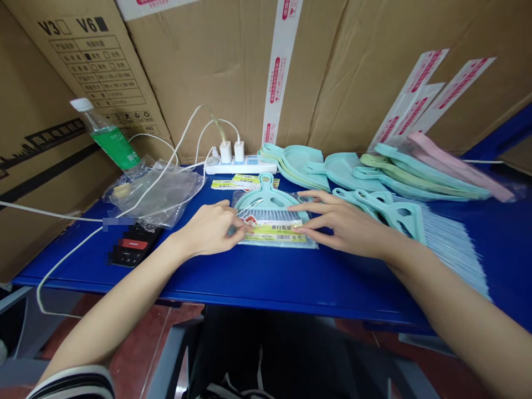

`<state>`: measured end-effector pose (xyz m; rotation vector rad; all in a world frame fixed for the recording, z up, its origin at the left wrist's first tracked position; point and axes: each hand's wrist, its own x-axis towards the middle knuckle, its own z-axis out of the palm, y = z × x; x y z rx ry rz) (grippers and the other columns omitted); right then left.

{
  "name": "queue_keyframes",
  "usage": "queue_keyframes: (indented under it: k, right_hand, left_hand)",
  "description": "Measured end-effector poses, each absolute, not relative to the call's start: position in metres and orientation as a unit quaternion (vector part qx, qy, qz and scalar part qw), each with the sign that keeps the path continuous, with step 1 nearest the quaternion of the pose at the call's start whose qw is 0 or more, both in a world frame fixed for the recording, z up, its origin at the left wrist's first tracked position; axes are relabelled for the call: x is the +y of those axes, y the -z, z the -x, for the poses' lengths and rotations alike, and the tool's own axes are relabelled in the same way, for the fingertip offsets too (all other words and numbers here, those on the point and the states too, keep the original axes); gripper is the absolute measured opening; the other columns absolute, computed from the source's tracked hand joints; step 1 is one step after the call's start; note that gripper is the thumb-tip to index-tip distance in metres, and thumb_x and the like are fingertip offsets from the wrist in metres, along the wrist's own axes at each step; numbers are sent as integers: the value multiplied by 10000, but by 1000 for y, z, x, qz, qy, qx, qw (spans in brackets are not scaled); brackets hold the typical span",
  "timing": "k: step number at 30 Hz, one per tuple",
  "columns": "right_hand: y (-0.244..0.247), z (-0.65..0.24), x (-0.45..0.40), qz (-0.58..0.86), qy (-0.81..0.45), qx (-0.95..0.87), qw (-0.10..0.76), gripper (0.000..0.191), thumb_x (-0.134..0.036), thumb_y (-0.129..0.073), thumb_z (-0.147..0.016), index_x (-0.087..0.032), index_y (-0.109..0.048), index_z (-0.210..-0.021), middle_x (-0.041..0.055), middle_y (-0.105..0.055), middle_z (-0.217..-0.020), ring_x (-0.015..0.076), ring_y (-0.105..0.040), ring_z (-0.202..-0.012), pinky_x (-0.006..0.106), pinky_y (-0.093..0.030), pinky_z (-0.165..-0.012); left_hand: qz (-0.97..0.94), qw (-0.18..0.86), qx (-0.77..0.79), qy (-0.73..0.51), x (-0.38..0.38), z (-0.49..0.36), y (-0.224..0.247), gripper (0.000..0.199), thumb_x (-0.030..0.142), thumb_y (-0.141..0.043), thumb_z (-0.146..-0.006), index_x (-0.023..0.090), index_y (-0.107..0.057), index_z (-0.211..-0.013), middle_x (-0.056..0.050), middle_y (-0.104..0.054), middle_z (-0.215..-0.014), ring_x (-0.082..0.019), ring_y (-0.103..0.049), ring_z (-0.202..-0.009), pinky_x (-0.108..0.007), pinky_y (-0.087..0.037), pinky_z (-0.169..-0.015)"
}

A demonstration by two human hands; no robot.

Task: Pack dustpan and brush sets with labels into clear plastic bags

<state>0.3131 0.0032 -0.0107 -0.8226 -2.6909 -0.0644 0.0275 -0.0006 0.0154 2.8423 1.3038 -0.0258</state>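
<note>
A small light-blue dustpan with a brush (270, 208) lies in a clear plastic bag on the blue table, with a yellow printed label card (274, 230) inside over the bristles. My left hand (218, 227) is at the bag's left edge, thumb and fingers pinched together on the plastic. My right hand (344, 224) lies over the bag's right side, its fingers spread and their tips touching the plastic and the card. Just behind the bag, the dustpan's handle points away from me.
Loose label cards (243, 182) lie behind the bag, before a white power strip (249, 164) with chargers. Dustpans (299, 163) are piled at the back right; brushes (399, 216) lie beneath my right forearm. Left are plastic bags (166, 194), a bottle (112, 141), a phone (135, 246) and cables.
</note>
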Motion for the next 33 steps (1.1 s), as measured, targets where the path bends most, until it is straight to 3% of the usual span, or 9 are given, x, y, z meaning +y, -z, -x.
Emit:
queue_keyframes:
  k: [3,8,14,18,25,33]
  right_hand:
    - [10,-316,5,287,14,-945,157,359,-299,-475,-999,-266,-827,-937,80,-733,-1231,365,-535,-1282,561,-538,-936]
    - [9,-320,6,296,-4,-944,147,404,-317,-445,-999,-256,-832,-899,76,-734,-1229,376,-538,-1279,559,-546,-925]
    - [7,-323,4,317,-16,-936,152,440,-353,-443,-986,-228,-820,-797,104,-743,-1199,388,-557,-1248,567,-552,-903]
    - [8,-321,3,319,-5,-931,176,421,-315,-444,-971,-220,-794,-757,106,-763,-1127,360,-593,-1187,524,-562,-876]
    - [10,-312,5,303,-6,-924,234,354,-251,-414,-968,-227,-673,-728,101,-737,-880,252,-650,-882,410,-550,-754]
    - [13,-306,3,318,33,-916,243,309,-311,-420,-1012,-222,-663,-845,91,-716,-863,261,-640,-897,414,-528,-765]
  left_hand:
    - [-900,36,434,20,1,-24,-18,378,332,-425,-955,309,-783,-1077,-38,-721,-825,-217,-551,-803,-302,-415,-658]
    - [-887,60,456,39,4,-20,-23,376,352,-439,-945,290,-809,-943,-25,-691,-718,-213,-572,-769,-303,-398,-678]
    - [-870,87,482,52,7,-14,-30,335,330,-485,-904,314,-806,-997,-10,-728,-759,-180,-584,-718,-272,-380,-655]
    - [-864,75,495,52,9,-11,-30,342,324,-480,-887,298,-811,-969,-19,-745,-789,-168,-592,-692,-260,-370,-626]
    - [-892,35,451,12,8,-11,-27,309,257,-478,-878,255,-779,-811,5,-739,-776,-172,-623,-747,-256,-364,-623]
    - [-921,-64,385,-13,5,-18,-18,329,217,-470,-934,185,-631,-649,-12,-601,-633,-175,-580,-665,-282,-367,-585]
